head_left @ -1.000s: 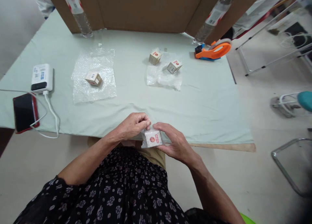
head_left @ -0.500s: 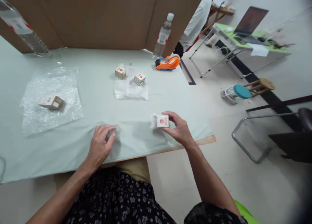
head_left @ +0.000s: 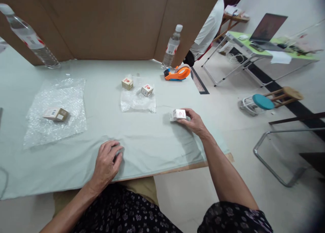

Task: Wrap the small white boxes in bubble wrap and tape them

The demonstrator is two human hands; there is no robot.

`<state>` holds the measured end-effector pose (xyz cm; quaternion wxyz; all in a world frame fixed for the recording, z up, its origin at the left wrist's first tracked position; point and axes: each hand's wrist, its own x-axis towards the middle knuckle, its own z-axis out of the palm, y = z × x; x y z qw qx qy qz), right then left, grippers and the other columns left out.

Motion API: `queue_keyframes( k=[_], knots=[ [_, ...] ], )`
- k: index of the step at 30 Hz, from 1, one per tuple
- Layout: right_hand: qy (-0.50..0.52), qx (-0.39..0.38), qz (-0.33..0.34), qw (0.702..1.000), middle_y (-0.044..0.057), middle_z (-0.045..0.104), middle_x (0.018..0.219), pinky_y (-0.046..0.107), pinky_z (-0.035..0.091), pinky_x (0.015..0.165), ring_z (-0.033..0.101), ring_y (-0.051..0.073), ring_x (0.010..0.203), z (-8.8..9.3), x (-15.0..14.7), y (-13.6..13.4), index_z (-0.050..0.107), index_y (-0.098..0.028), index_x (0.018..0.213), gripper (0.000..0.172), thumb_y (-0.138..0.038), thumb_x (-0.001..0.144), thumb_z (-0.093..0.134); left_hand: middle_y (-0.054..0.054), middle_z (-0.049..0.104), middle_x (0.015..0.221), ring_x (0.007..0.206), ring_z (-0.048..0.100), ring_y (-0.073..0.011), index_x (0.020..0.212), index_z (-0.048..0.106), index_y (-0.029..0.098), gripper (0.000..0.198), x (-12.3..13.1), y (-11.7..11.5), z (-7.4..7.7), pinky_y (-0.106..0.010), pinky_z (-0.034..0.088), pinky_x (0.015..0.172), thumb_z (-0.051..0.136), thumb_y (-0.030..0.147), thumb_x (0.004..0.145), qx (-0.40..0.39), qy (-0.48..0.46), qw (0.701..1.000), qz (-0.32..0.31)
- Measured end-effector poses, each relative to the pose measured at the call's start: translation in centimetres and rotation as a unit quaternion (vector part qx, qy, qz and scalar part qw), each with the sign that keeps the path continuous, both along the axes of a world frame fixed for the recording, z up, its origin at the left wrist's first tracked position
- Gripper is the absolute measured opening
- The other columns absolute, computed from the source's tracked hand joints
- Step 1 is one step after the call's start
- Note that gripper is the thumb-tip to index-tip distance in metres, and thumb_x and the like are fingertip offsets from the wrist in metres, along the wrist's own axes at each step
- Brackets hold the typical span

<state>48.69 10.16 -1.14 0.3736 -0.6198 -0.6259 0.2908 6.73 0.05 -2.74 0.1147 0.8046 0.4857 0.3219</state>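
Note:
My right hand (head_left: 194, 121) grips a small white box with red print (head_left: 179, 114), wrapped in clear plastic, at the right part of the table (head_left: 142, 141). Near the front edge my left hand (head_left: 108, 160) rests on the cloth, fingers loosely bent and apart from the thumb, holding nothing. Two small cartons, one beige (head_left: 127, 84) and one pale (head_left: 147, 90), sit on a small sheet of bubble wrap (head_left: 138, 105) farther back. On the left, a larger bubble wrap sheet (head_left: 61, 94) lies flat with a beige carton (head_left: 56, 114) tipped on it.
An orange tape dispenser (head_left: 177, 74) lies at the back right beside an upright water bottle (head_left: 172, 47). Another water bottle (head_left: 33, 40) stands at the back left. A cardboard panel (head_left: 106, 26) closes off the back. Beyond are a person's white sleeve (head_left: 209, 26) and a stool (head_left: 263, 101).
My right hand has moved the wrapped box away from me and to the right, toward the table's right side. My left hand stays near the front edge. The camera view has shifted slightly.

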Motion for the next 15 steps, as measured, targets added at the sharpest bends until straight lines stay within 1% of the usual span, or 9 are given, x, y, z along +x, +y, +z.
queue_keyframes(
  k=[4,7,8,10,12,13,14,15],
  knots=[
    [0.009,0.006,-0.004,1.0,0.009,0.073,0.112,0.048,0.05,0.101,0.067,0.028,0.107,0.4,0.4,1.3,0.062,-0.019,0.113,0.062,-0.052,0.064,0.082,-0.01,0.065,0.111,0.11,0.058,-0.0268,0.105,0.065,0.02,0.018,0.1,0.0,0.0,-0.048,0.05,0.098,0.055,0.013,0.091,-0.002,-0.009,1.0,0.004],
    [-0.019,-0.01,-0.009,1.0,0.011,0.073,0.11,0.05,0.051,0.098,0.067,0.028,0.105,0.2,0.6,1.8,0.061,-0.017,0.115,0.065,-0.055,0.065,0.08,-0.01,0.065,0.11,0.109,0.059,-0.0262,0.104,0.065,0.02,0.018,0.2,0.0,0.1,-0.047,0.05,0.097,0.055,0.013,0.091,-0.008,-0.022,1.0,0.009],
    [-0.035,-0.02,-0.009,0.999,0.012,0.072,0.112,0.051,0.051,0.099,0.067,0.029,0.106,0.2,0.7,1.8,0.061,-0.017,0.118,0.067,-0.055,0.066,0.079,-0.01,0.065,0.11,0.109,0.059,-0.0259,0.103,0.066,0.02,0.018,0.2,0.0,0.1,-0.046,0.05,0.097,0.054,0.013,0.091,-0.011,-0.025,1.0,0.011],
    [-0.07,-0.037,-0.011,0.997,0.015,0.068,0.126,0.054,0.049,0.101,0.064,0.032,0.115,0.6,1.0,1.5,0.057,-0.018,0.129,0.077,-0.054,0.065,0.08,-0.01,0.065,0.11,0.109,0.059,-0.0255,0.103,0.066,0.02,0.019,0.3,0.0,0.1,-0.046,0.05,0.098,0.054,0.012,0.091,-0.016,-0.032,0.999,0.014],
    [-0.097,-0.033,-0.022,0.995,0.017,0.058,0.142,0.057,0.046,0.105,0.057,0.035,0.128,1.7,1.0,1.1,0.049,-0.02,0.141,0.089,-0.054,0.065,0.081,-0.01,0.065,0.109,0.108,0.058,-0.0252,0.102,0.066,0.02,0.019,0.4,0.0,0.2,-0.046,0.05,0.097,0.053,0.012,0.09,-0.022,-0.039,0.999,0.017],
    [-0.103,-0.021,-0.031,0.994,0.016,0.053,0.147,0.057,0.045,0.107,0.054,0.035,0.132,2.5,0.7,1.0,0.046,-0.021,0.144,0.091,-0.055,0.067,0.08,-0.01,0.065,0.109,0.109,0.058,-0.0252,0.102,0.066,0.02,0.02,0.4,0.0,0.2,-0.046,0.05,0.098,0.053,0.011,0.09,-0.026,-0.042,0.999,0.019],
    [-0.105,-0.003,-0.04,0.994,0.016,0.052,0.149,0.057,0.045,0.107,0.053,0.035,0.134,3.4,0.2,1.1,0.045,-0.022,0.145,0.088,-0.055,0.07,0.078,-0.01,0.065,0.109,0.109,0.058,-0.0253,0.102,0.066,0.02,0.02,0.5,0.0,0.2,-0.046,0.05,0.098,0.053,0.011,0.089,-0.03,-0.045,0.998,0.02],
    [-0.106,0.014,-0.044,0.993,0.015,0.055,0.146,0.056,0.047,0.106,0.054,0.034,0.132,4.3,-0.6,1.3,0.048,-0.023,0.144,0.081,-0.055,0.074,0.075,-0.01,0.065,0.11,0.109,0.058,-0.0254,0.102,0.067,0.021,0.021,0.5,0.0,0.3,-0.046,0.049,0.098,0.053,0.011,0.089,-0.034,-0.046,0.998,0.021]
  ],
)
